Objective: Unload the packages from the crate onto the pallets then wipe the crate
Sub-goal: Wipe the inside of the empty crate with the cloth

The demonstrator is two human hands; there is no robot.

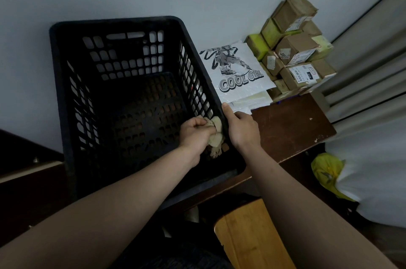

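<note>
A black slotted plastic crate [66, 84] stands in front of me with nothing inside but my hand and a cloth. My left hand [194, 133] is inside the crate at its right wall, closed around a beige cloth [216, 134] pressed against that wall. My right hand [241, 128] grips the crate's right rim from outside, thumb along the edge. To the right of the crate lie white plastic mailer bags [239, 71], the top one printed "COOL GIRL", and a stack of brown cardboard packages [294, 49].
The crate and packages rest on a dark brown surface [290, 128] against a pale wall. A yellow bag [327, 169] and white sack [373, 174] lie lower right. A wooden stool [248, 238] stands below me. Curtains [373, 60] hang at right.
</note>
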